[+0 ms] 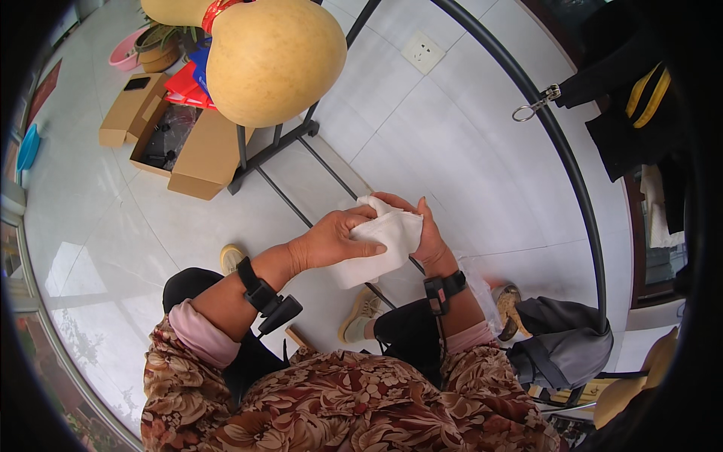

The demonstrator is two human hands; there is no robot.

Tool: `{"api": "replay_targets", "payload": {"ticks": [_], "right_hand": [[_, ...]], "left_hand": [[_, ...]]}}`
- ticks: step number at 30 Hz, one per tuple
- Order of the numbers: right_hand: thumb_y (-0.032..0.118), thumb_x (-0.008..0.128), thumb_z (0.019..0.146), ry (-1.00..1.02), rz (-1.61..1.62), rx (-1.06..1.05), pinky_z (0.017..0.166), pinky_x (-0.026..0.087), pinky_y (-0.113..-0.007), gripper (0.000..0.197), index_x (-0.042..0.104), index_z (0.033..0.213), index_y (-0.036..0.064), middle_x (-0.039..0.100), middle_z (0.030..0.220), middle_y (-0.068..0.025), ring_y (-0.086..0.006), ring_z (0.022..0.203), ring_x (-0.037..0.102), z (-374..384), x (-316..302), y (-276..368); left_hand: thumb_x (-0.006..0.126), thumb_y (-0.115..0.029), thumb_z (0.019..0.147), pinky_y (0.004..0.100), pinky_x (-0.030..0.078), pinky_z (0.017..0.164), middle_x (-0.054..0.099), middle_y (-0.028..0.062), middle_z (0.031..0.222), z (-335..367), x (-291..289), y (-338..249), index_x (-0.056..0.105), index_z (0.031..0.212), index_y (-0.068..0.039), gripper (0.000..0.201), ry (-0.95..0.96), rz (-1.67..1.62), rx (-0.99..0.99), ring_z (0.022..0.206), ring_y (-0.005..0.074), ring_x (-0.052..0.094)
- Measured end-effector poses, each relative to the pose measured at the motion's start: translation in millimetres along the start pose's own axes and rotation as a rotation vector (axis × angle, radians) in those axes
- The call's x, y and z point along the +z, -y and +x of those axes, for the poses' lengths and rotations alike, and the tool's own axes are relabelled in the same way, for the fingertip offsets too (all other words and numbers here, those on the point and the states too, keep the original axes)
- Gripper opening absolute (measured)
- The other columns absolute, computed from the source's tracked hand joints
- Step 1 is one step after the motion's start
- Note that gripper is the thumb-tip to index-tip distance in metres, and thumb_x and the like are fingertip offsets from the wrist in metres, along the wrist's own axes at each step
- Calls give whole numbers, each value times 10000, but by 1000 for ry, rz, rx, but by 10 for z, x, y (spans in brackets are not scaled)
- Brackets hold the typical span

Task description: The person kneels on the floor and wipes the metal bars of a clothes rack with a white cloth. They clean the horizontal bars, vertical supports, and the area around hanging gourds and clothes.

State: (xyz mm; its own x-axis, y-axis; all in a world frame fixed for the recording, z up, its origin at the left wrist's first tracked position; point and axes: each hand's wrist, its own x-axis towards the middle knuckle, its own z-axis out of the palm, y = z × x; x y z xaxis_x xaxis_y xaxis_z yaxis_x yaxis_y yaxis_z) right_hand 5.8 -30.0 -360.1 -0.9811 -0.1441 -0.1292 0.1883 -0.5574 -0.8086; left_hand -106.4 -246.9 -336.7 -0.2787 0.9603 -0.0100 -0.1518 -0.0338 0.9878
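A folded white tissue (370, 264) hangs between my hands in front of my lap; whether it is paper or thin cloth I cannot tell. My left hand (337, 239) is closed on its near left side, the thumb lying across the top and the fingertips hidden in the folds. On the other side, my right hand (429, 235) grips the bunched upper part, its thumb pointing up and its palm against the edge. Black straps with small devices sit on both wrists.
A large yellow gourd (275, 60) looms at the top, by a black metal rack (263, 154). Left of it lies an open cardboard box (207, 151). Dark clothing (633, 98) hangs at right, above a grey garment (561, 339) near the rack's tube. A wall socket (423, 53) is at the back.
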Motion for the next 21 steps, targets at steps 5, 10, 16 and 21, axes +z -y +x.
{"api": "replay_targets", "payload": {"ticks": [5, 10, 16, 21], "right_hand": [[790, 527, 896, 12, -66, -74, 1170, 414, -445, 1022, 339, 1581, 54, 478, 1541, -165, -307, 1399, 499, -2, 36, 42], [792, 668, 802, -119, -151, -49, 1160, 432, -436, 1127, 338, 1564, 30, 482, 1522, -179, -300, 1398, 500, 17, 21, -9], [373, 766, 893, -95, -51, 24, 1069, 487, -392, 770, 434, 1477, -2, 584, 1379, -119, -222, 1258, 581, 31, -11, -73], [131, 694, 937, -359, 18, 61, 1020, 517, -376, 534, 506, 1416, -14, 621, 1328, -117, -220, 1213, 611, 108, 89, -151]], "left_hand": [[795, -252, 916, 315, 501, 1024, 570, 26, 1397, -14, -11, -41, 722, 1186, -1, 376, -144, 20, -115, 1142, 163, 628], [767, -228, 940, 309, 501, 1018, 549, -2, 1396, 4, 12, 13, 719, 1178, 6, 337, -140, 41, 23, 1163, 152, 610], [763, -215, 943, 303, 515, 967, 561, 4, 1370, 56, 62, 170, 720, 1124, 19, 299, -227, 23, 21, 1132, 145, 617], [777, -203, 925, 307, 540, 871, 658, 63, 1199, 69, 56, 258, 717, 1102, 15, 288, -333, 276, -34, 961, 158, 662]]}}
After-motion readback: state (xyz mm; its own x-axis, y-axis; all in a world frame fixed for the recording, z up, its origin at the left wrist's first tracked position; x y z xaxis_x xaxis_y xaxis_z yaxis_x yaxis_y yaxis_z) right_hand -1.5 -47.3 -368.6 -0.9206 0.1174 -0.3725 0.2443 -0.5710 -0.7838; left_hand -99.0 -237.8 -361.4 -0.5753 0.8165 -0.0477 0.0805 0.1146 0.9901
